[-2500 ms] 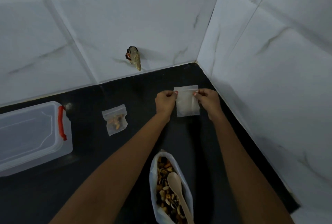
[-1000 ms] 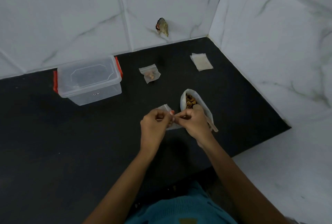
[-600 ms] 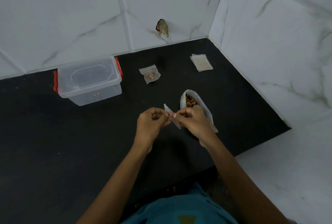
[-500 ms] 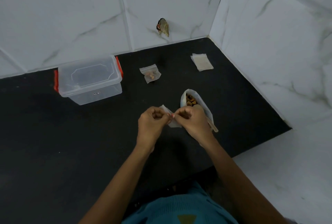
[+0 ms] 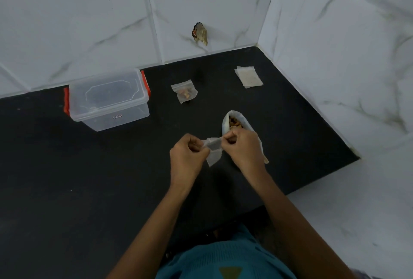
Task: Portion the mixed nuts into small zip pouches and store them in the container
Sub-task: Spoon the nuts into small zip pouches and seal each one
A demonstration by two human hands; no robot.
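Note:
My left hand (image 5: 186, 158) and my right hand (image 5: 244, 148) each pinch one side of the top edge of a small empty zip pouch (image 5: 213, 151), held above the black counter. Just behind my right hand lies the open bag of mixed nuts (image 5: 234, 122), partly hidden by that hand. A filled small pouch (image 5: 184, 93) lies flat further back. Several empty pouches (image 5: 248, 76) are stacked near the right wall. The clear lidded container (image 5: 107, 99) with red clips stands at the back left.
The black counter (image 5: 89, 178) ends in white marble tiled walls at the back and right. A broken spot (image 5: 200, 35) marks the back wall tile. White floor lies to the lower right of the counter's edge.
I carried the empty pouch from the back corner to in front of the nut bag. Over the last second my hands have drawn slightly apart, stretching its top edge.

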